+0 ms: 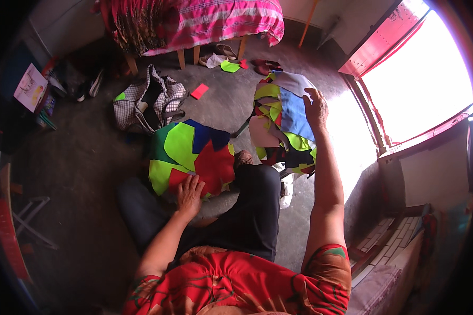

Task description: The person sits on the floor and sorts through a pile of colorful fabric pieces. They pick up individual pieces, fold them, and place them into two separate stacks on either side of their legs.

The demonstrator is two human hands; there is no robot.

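Note:
My left hand lies with its fingers stretched out on a heap of cloth pieces in front of my lap. A large red piece, a lime-green piece and a dark blue piece show on top of it. To the right, my right hand is raised with fingers bent and apart, at the edge of a second, taller pile of cloth scraps. A blue piece and a pale grey piece top that pile. Nothing shows in either hand; whether the right fingertips touch the cloth, I cannot tell.
A checked bag slumps on the floor at the far left. Near it lies a small red piece. Shoes and scraps lie by a bed with a pink cover. Bright light enters through the doorway at right.

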